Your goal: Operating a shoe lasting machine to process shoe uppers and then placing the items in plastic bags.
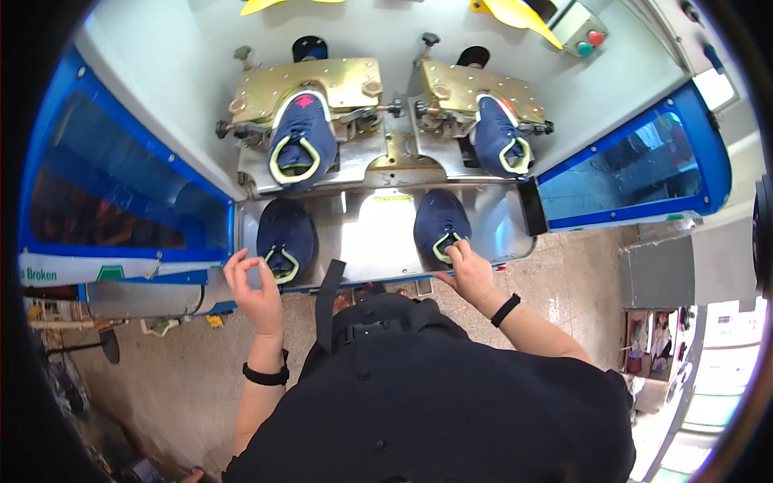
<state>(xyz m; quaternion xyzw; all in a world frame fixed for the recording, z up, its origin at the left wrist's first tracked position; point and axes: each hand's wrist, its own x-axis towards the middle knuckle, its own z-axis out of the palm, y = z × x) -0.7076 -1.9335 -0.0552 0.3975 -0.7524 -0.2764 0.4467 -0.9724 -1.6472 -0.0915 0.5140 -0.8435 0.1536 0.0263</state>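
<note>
Nearer right shoe [440, 216] is pinched at the heel by right hand [472, 274], toe directed away. Left hand [259, 298] is held unclasped beside nearer left shoe [287, 227].

A shoe workshop or factory floor: navy shoes [310, 133] sit at knobbed metal fixtures [346, 79] at eleven and one o'clock inside a blue-and-white machine [145, 60], with a red-and-green push-button box [574, 26] toward one o'clock and beige flooring [185, 386] at eight.

grey cabinet [664, 274], right | hanging cloths [662, 334], right | tan floor [181, 378] | small yellow object [214, 320], left
</note>
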